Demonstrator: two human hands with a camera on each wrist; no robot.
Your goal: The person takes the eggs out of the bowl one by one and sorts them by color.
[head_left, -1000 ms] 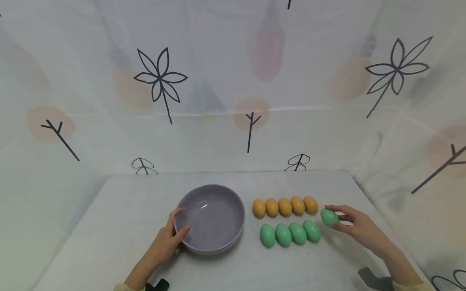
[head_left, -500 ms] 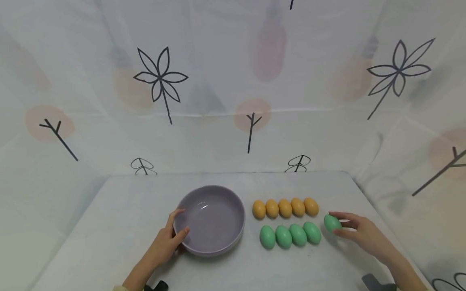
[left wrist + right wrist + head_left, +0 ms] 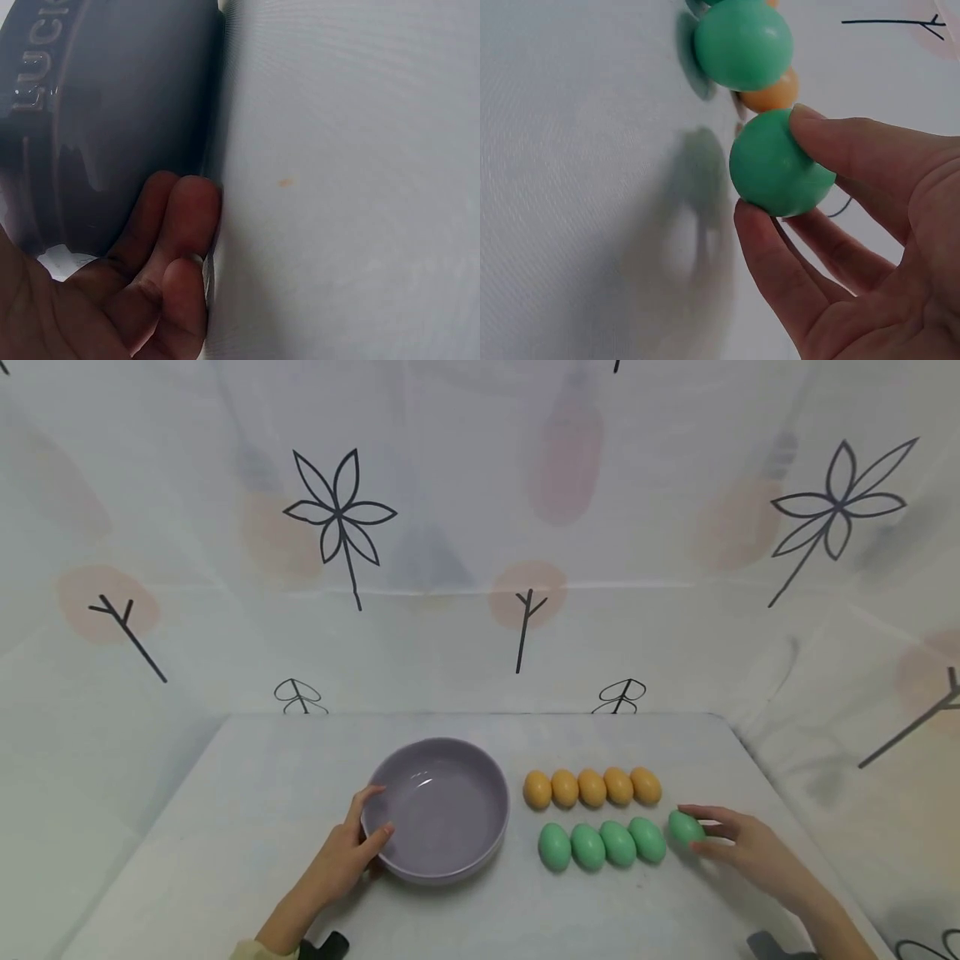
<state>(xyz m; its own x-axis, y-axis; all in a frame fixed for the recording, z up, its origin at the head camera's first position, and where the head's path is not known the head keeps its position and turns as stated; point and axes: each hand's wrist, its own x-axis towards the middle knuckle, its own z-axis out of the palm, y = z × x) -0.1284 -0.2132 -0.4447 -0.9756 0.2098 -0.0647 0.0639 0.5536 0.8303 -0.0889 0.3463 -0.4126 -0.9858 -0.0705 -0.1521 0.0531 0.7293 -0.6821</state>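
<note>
My left hand (image 3: 341, 856) grips the near left rim of a round purple-grey bowl (image 3: 438, 806), thumb over the rim. In the left wrist view, several fingertips (image 3: 196, 210) press low against the bowl's outer wall (image 3: 127, 127), close to the table. My right hand (image 3: 753, 852) pinches a green egg (image 3: 686, 828) between thumb and fingers, just right of a row of green eggs (image 3: 618, 843). In the right wrist view the held egg (image 3: 776, 165) stands apart from its shadow, a little off the table. The bowl's visible inside holds nothing.
A row of yellow-orange eggs (image 3: 592, 787) lies behind the green row, right of the bowl. All stand on a white-covered table (image 3: 247, 793). A pale patterned cloth (image 3: 450, 635) rises behind the table and along both sides.
My right hand has brought the green egg slightly nearer and lower, more in line with the green row. The left hand stays on the bowl. The head view has shifted slightly.
</note>
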